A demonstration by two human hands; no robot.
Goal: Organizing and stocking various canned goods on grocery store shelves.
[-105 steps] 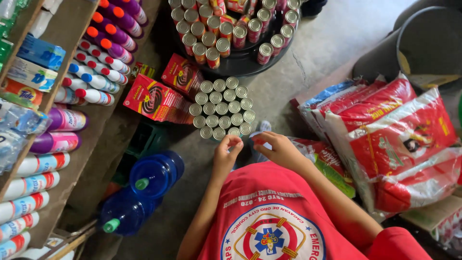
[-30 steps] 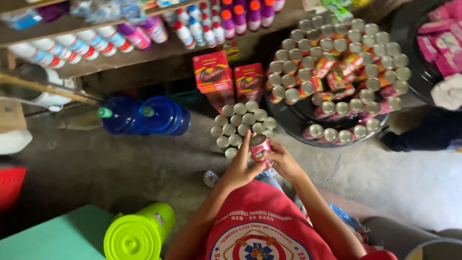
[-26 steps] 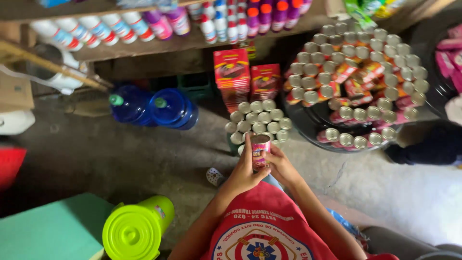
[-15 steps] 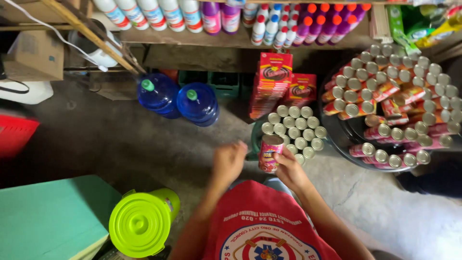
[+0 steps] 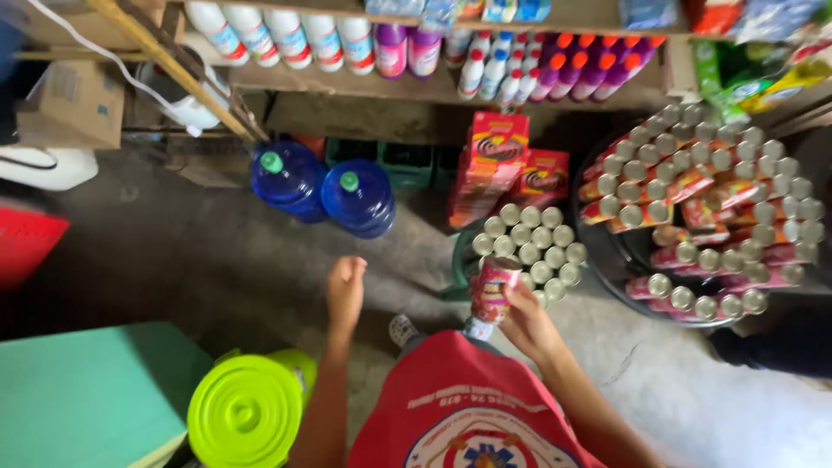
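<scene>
My right hand (image 5: 523, 322) grips a red-labelled tin can (image 5: 493, 291) upright, just in front of my red shirt. My left hand (image 5: 345, 289) hangs free to the left of it, fingers loosely curled, with nothing in it. Right behind the held can stands a tight cluster of silver-topped cans (image 5: 529, 245) on a low green stand. To the right, a dark round basin (image 5: 626, 279) holds several stacked red-labelled cans (image 5: 704, 206).
Two blue water jugs (image 5: 325, 186) stand on the concrete floor at the left. Red boxes (image 5: 498, 165) lean behind the can cluster. A shelf of bottles (image 5: 390, 48) runs along the back. A lime-green lidded bucket (image 5: 245, 413) and a teal surface (image 5: 78, 390) sit near left.
My view swung right to left across the shop. My right hand lifted a can off the cluster; my left hand let go of it and moved away to the left.
</scene>
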